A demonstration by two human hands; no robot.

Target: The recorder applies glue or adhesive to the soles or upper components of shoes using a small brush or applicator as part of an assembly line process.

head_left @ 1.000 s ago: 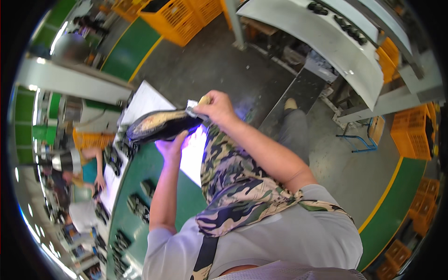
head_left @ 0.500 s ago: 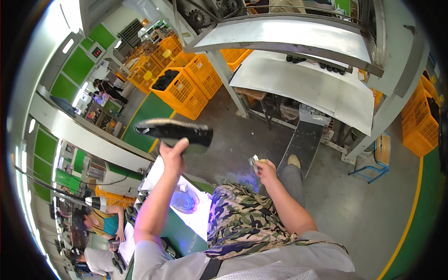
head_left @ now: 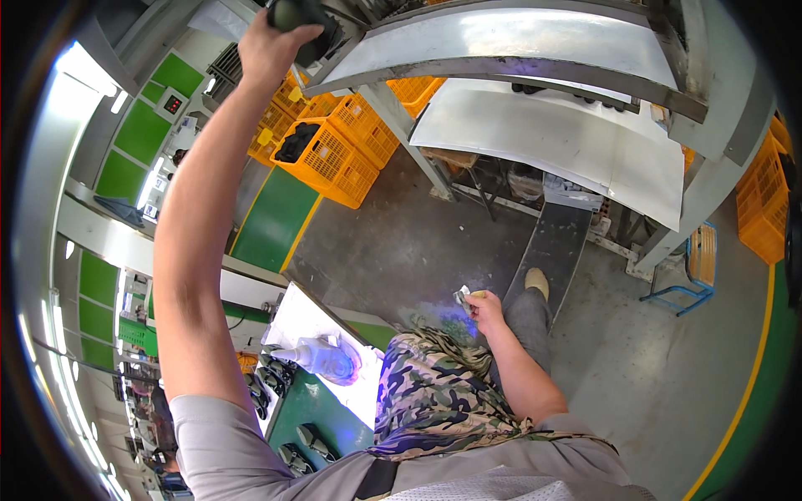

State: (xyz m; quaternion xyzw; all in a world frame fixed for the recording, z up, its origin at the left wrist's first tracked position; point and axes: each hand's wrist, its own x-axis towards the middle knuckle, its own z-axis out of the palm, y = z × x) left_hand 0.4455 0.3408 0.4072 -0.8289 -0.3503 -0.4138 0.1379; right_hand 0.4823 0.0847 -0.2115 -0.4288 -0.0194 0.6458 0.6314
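While the right hand (head_left: 487,311) pinches a pale scrap (head_left: 462,296) right of centre, a white bench (head_left: 299,313) edges the lower left, with open grey floor (head_left: 376,242) beyond. At upper left, the left hand (head_left: 264,50) clasps a shoe (head_left: 317,15), black and dull green, partly cropped, near a metal-edged shelf (head_left: 518,52).

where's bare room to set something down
Bare: most of the lower white shelf, before the dark things at its back; the green table between the white sheet and nearest shoes. Crowded: the sheet's middle, under a bottle, and left of the sheet, among more shoes.
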